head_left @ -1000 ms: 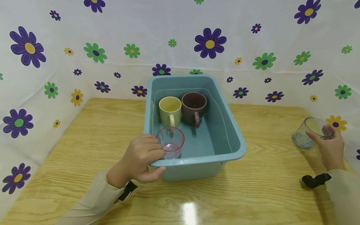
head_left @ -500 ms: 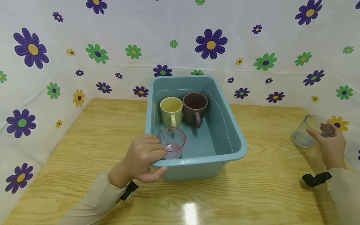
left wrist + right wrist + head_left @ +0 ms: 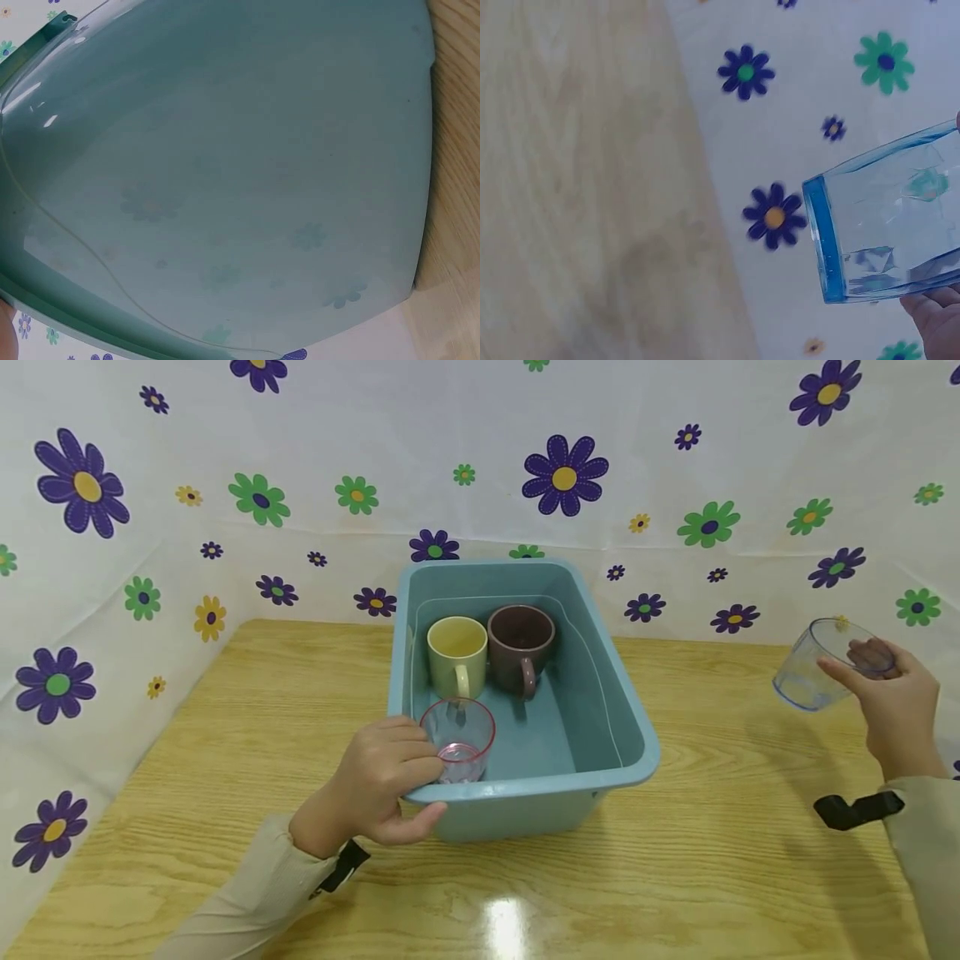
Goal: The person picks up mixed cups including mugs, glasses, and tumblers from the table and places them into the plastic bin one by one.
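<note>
My left hand (image 3: 386, 781) grips the near left corner of a blue plastic tub (image 3: 525, 791), fingers over the rim and thumb outside. Inside the tub, right by those fingers, stands a clear glass with a red rim (image 3: 468, 752). Behind it are a yellow mug (image 3: 453, 664) and a brown mug (image 3: 513, 652), side by side with handles toward me. At the far right my right hand (image 3: 896, 702) holds a clear bluish glass (image 3: 813, 672) near its rim, tilted and raised over the table. The right wrist view shows this glass (image 3: 885, 225) with its thick blue base.
The tub stands on a wooden table (image 3: 300, 710). A white cloth with flowers (image 3: 480, 443) hangs behind the table and along both sides. In the left wrist view the tub's outer wall (image 3: 247, 187) fills most of the picture.
My right hand has lifted the bluish glass up off the table at the right. The left hand, the tub and the things in it have stayed put.
</note>
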Motion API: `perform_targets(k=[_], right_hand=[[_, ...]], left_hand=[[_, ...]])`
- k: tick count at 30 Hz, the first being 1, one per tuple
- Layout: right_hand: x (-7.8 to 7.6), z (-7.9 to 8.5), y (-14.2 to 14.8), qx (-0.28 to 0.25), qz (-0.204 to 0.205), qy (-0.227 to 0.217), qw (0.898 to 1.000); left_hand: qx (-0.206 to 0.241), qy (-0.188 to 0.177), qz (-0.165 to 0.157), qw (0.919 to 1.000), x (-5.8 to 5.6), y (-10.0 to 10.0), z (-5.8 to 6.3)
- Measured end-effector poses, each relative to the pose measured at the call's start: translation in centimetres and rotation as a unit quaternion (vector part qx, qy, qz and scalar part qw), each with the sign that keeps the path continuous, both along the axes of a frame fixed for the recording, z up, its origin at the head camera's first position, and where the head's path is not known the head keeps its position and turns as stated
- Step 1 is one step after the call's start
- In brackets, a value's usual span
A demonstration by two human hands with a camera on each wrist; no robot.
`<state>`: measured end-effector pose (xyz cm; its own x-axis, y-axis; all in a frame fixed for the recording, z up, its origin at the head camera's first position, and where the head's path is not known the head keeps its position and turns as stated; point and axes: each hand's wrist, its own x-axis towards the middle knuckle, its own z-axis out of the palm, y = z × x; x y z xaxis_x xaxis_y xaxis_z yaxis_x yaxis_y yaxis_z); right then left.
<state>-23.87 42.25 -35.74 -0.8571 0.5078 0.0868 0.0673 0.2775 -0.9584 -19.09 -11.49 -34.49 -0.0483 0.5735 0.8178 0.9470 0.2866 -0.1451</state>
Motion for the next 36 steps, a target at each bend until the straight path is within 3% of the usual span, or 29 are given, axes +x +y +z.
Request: perform_targets(k=[3,10,14,18,28,30,36], right_hand=[[0.7,2.9,-2.5,0.006,0.023,0.012,1.000],[0.5,7.0,-5.6,0.119,0.067,0.017,0.990],[0.0,8.9,-7.4,0.041,0.125,0.067,0.989],[-0.4,10.4,-9.4,-0.030,0.181,0.101,0.978],[-1.5,13.7,-15.0,-0.039,0.276,0.102,0.955],[-1.7,14.2,-16.2,-0.024,0.287,0.102,0.952],[-2.0,15.5,-19.9,0.101,0.289,0.080,0.949]], left_hand=[[0.000,-0.002,0.001,1.0000,0.0,0.0,0.0],[-0.002,-0.007,0.006,1.0000,0.0,-0.1,0.0],[-0.003,-0.010,0.007,0.9999,0.0,-0.1,0.0],[-0.004,-0.013,0.010,0.9999,0.0,-0.1,-0.1],[-0.007,-0.020,0.019,0.9996,0.0,-0.2,-0.1],[-0.007,-0.020,0.018,0.9996,0.0,-0.2,-0.1],[-0.009,-0.022,0.016,0.9996,0.0,-0.2,0.0]])
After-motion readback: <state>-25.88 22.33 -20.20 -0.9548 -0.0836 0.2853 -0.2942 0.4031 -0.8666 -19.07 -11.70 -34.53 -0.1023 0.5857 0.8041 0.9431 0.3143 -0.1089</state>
